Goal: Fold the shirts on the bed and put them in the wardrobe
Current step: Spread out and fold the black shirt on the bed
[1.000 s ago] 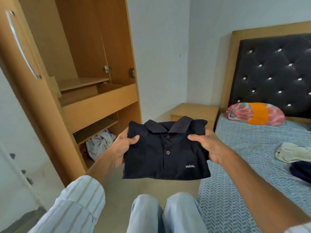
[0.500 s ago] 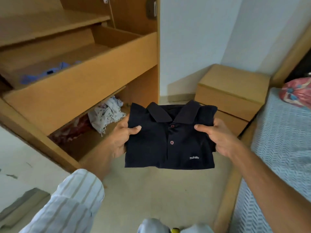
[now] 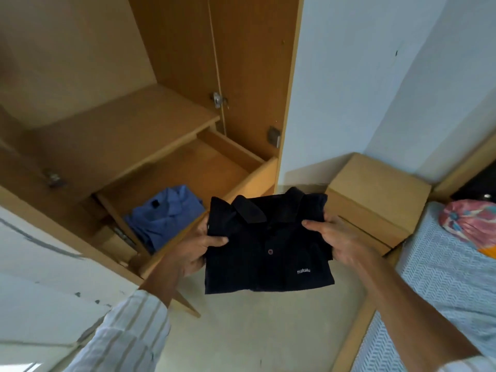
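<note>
I hold the folded black shirt [image 3: 268, 242] in the air in front of the open wardrobe [image 3: 171, 76], just beside its pulled-out drawer [image 3: 204, 167]. My left hand [image 3: 196, 248] pinches the shirt's left edge with the thumb on top, and my right hand [image 3: 341, 237] grips the right edge the same way. A folded blue shirt [image 3: 166, 213] lies in the drawer, perhaps on other cloth. The bed [image 3: 442, 264] is at my right, a wooden nightstand [image 3: 375, 194] beyond the shirt.

Soft daylight, dim shadowed wardrobe [image 3: 166, 76] interior, blurred left edge, wide-angle bending at the borders
</note>
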